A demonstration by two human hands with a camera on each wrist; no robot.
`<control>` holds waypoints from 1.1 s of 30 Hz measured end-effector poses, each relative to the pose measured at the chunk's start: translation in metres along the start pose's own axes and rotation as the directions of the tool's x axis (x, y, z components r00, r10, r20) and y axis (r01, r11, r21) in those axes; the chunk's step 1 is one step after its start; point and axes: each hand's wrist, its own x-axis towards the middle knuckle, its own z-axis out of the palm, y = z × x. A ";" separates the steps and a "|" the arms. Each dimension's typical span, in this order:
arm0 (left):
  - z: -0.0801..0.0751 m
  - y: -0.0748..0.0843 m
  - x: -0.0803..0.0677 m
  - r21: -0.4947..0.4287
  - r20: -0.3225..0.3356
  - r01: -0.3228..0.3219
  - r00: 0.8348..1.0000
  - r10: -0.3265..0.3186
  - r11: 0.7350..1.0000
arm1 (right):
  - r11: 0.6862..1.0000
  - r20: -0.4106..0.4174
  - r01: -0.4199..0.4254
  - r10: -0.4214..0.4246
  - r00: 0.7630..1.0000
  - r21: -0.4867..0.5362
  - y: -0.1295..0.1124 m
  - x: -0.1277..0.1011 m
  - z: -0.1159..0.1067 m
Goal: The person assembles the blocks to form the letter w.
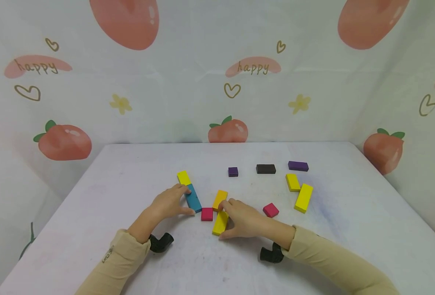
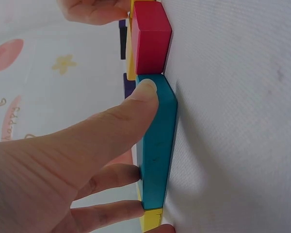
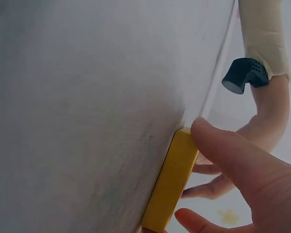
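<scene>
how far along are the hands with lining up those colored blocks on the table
Done: a yellow block, the teal block and a red block sit in a chain. In hand: the left hand holds the teal block; the right hand holds a yellow block. Left: scattered purple, yellow, red and dark blocks.

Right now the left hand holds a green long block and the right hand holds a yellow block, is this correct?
Not quite: the long block under the left hand is teal blue, not green, as the left wrist view shows. The right hand does hold a yellow block.

Your head camera is looking forward and down over the table (image 1: 129, 172). Your wrist cameras are viewing sideways, close in, sharing its central blocks: teal block (image 2: 157, 145), yellow block (image 3: 170, 182).
</scene>
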 end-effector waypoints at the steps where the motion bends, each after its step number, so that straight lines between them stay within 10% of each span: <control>1: 0.000 0.000 0.000 0.001 0.000 0.000 1.000 0.000 1.000 | 1.000 -0.001 0.001 -0.002 1.000 -0.003 0.000 0.000 0.000; 33: -0.001 0.000 0.000 -0.008 -0.004 -0.010 1.000 0.010 1.000 | 0.985 -0.081 -0.004 0.018 0.997 0.173 0.022 0.017 -0.043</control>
